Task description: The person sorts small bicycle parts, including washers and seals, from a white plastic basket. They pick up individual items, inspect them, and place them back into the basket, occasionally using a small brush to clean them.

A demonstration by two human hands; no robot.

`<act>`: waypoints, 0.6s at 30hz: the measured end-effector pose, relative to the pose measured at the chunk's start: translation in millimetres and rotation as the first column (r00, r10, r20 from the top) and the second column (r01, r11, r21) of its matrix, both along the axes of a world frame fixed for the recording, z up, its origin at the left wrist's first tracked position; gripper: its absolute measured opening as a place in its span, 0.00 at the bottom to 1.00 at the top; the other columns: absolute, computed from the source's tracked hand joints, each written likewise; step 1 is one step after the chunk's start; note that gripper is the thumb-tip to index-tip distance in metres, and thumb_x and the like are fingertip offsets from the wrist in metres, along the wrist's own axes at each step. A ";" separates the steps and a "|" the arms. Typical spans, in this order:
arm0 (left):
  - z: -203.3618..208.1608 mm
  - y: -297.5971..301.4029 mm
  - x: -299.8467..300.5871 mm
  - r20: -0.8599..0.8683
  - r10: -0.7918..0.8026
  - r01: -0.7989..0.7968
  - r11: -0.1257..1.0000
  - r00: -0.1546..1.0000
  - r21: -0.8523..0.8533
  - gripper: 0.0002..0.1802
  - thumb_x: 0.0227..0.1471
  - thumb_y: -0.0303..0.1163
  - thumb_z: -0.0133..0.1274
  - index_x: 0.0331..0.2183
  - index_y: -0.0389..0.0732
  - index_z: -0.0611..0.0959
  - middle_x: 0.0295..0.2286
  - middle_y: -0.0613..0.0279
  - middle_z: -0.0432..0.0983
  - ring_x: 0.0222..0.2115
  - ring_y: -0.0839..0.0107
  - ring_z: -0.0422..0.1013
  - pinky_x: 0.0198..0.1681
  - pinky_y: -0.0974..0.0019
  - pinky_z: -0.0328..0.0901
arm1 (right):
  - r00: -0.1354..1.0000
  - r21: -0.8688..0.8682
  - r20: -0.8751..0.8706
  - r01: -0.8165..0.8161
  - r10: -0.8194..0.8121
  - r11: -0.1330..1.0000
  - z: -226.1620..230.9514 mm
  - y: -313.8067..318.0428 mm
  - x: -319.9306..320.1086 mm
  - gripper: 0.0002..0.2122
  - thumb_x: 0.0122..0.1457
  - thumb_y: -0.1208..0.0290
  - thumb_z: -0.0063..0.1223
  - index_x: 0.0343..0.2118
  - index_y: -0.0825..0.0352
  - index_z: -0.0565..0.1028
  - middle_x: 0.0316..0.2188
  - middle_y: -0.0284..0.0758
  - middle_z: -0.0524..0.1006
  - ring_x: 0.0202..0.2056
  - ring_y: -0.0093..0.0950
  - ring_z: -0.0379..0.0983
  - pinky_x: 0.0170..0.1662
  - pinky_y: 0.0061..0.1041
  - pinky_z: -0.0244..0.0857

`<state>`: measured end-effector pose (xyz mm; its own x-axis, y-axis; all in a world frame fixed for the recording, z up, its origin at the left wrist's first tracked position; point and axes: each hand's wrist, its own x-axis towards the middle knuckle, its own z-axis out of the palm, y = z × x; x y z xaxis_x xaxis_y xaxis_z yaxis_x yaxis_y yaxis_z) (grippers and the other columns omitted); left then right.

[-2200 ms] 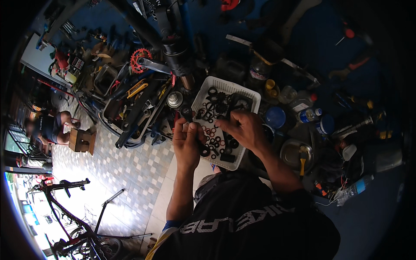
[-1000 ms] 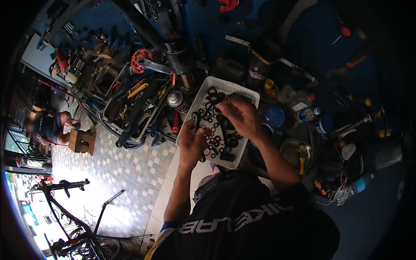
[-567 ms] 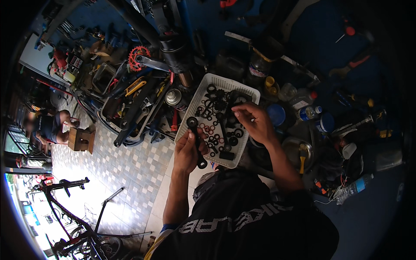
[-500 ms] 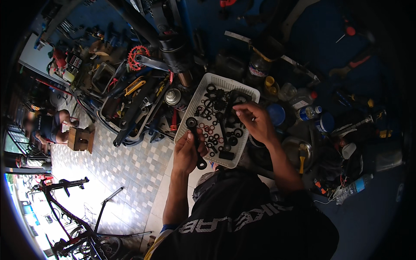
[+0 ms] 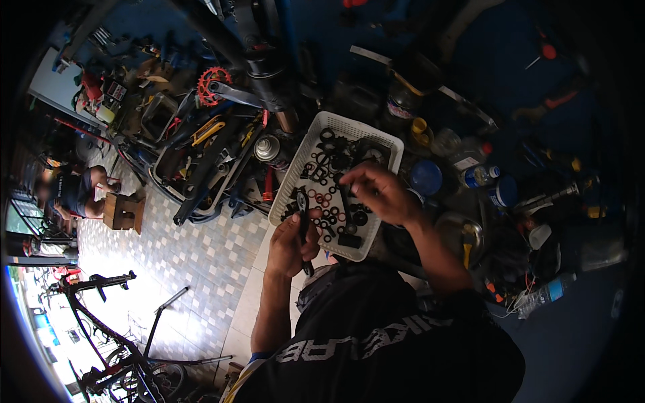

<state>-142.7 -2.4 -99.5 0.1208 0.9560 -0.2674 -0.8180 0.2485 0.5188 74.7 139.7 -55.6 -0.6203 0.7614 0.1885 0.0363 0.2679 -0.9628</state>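
My left hand (image 5: 286, 247) is closed around a black bar-shaped link (image 5: 302, 202) with a round eye at its upper end. It holds the link tilted upright over the near-left edge of a white perforated plastic basket (image 5: 287, 190). Inside the basket lie several black rings, reddish rings (image 5: 327, 199) and other small dark parts. Above the basket's right half hovers my right hand (image 5: 390, 196), its fingers bent but apart and slightly blurred. Nothing shows in that hand, and part of the basket's contents is hidden beneath it.
A spray can (image 5: 267, 148) stands left of the basket, beside a tool-filled tray (image 5: 161, 171). Bottles and a blue lid (image 5: 426, 177) crowd the right. A bicycle crank with a red chainring (image 5: 213, 86) sits beyond. Far left, a person sits near a wooden stool (image 5: 123, 213).
My left hand has turned the link, so its eye now shows more edge-on and sits lower. My right hand has shifted left over the basket with its fingers spreading.
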 end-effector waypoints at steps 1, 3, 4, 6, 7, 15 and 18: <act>1.8 -0.1 0.4 0.041 -0.024 0.022 0.999 0.999 0.033 0.24 0.70 0.42 0.39 0.52 0.31 0.75 0.21 0.65 0.68 0.16 0.79 0.58 0.16 0.74 0.54 | 0.997 -0.023 -0.048 -0.065 0.064 0.998 -2.4 -4.4 -5.6 0.10 0.62 0.79 0.51 0.44 0.65 0.79 0.38 0.31 0.75 0.38 0.19 0.74 0.38 0.20 0.70; 6.8 -0.4 2.9 0.056 -0.025 0.025 1.000 0.998 0.000 0.24 0.70 0.46 0.37 0.50 0.35 0.74 0.18 0.67 0.64 0.13 0.81 0.55 0.11 0.77 0.50 | 0.993 0.321 0.087 -0.102 0.078 0.942 -0.7 -15.6 -16.0 0.15 0.58 0.79 0.53 0.47 0.60 0.79 0.43 0.34 0.74 0.42 0.28 0.75 0.43 0.28 0.73; 8.2 -1.2 2.5 0.104 -0.032 0.032 0.999 0.994 0.001 0.24 0.70 0.47 0.37 0.49 0.36 0.74 0.18 0.67 0.64 0.12 0.81 0.54 0.11 0.78 0.50 | 0.984 0.431 0.165 -0.132 0.066 0.893 0.7 -18.5 -18.1 0.16 0.57 0.78 0.55 0.48 0.56 0.79 0.44 0.34 0.74 0.43 0.29 0.75 0.44 0.31 0.73; 12.3 -2.4 1.9 0.137 -0.029 0.038 0.997 0.990 -0.062 0.25 0.70 0.52 0.35 0.46 0.39 0.73 0.18 0.66 0.63 0.10 0.82 0.52 0.08 0.79 0.46 | 0.962 0.590 0.273 -0.185 0.021 0.786 4.2 -19.4 -20.1 0.19 0.56 0.76 0.58 0.51 0.51 0.78 0.46 0.34 0.73 0.43 0.31 0.76 0.44 0.33 0.73; 16.3 -3.7 1.2 0.107 -0.006 0.017 0.995 0.994 -0.100 0.25 0.70 0.52 0.35 0.45 0.39 0.73 0.18 0.65 0.64 0.10 0.82 0.52 0.08 0.79 0.45 | 0.953 0.646 0.304 -0.206 0.000 0.735 6.5 -16.5 -20.3 0.21 0.56 0.74 0.59 0.53 0.49 0.77 0.46 0.33 0.73 0.43 0.31 0.76 0.44 0.33 0.74; 35.2 -7.2 -8.1 -0.255 -0.097 0.078 0.993 0.962 -0.085 0.26 0.71 0.50 0.34 0.42 0.35 0.76 0.19 0.65 0.64 0.10 0.82 0.52 0.09 0.77 0.46 | 0.899 0.817 0.437 -0.408 0.024 0.407 30.0 1.2 -21.8 0.21 0.59 0.68 0.54 0.56 0.42 0.73 0.43 0.32 0.70 0.38 0.28 0.74 0.38 0.31 0.73; 38.7 -5.4 -11.9 -0.330 -0.174 0.154 0.984 0.928 -0.085 0.26 0.71 0.49 0.35 0.42 0.34 0.76 0.18 0.67 0.63 0.10 0.83 0.52 0.10 0.76 0.48 | 0.875 0.851 0.482 -0.456 -0.043 0.261 37.7 2.7 -18.7 0.21 0.61 0.69 0.53 0.57 0.43 0.71 0.41 0.32 0.70 0.37 0.27 0.74 0.36 0.31 0.73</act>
